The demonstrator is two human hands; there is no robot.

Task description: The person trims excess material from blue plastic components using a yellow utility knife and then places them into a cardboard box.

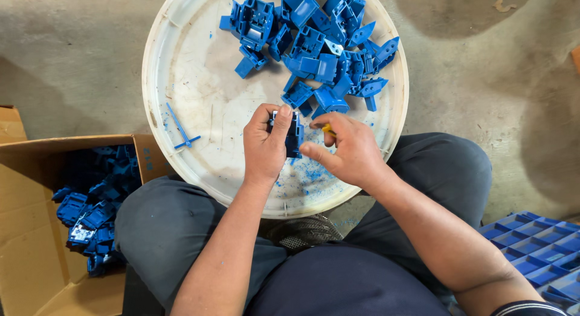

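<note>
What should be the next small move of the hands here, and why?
Probably draw the yellow-handled tool in the right hand along the edge of the blue part that the left hand grips. Blue shavings lie on the white tray just below, which suggests trimming.

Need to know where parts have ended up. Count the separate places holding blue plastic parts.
3: a pile on the round white tray, more in the cardboard box at left, and one in the left hand.

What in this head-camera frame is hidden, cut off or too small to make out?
- Blue plastic part: mostly covered by the left hand.
- Small yellow-handled tool: only a tip shows; the right hand hides the rest.
- Blue plastic grid tray: cut by the right edge.
- Brown cardboard box: cut by the left and bottom edges.
</note>
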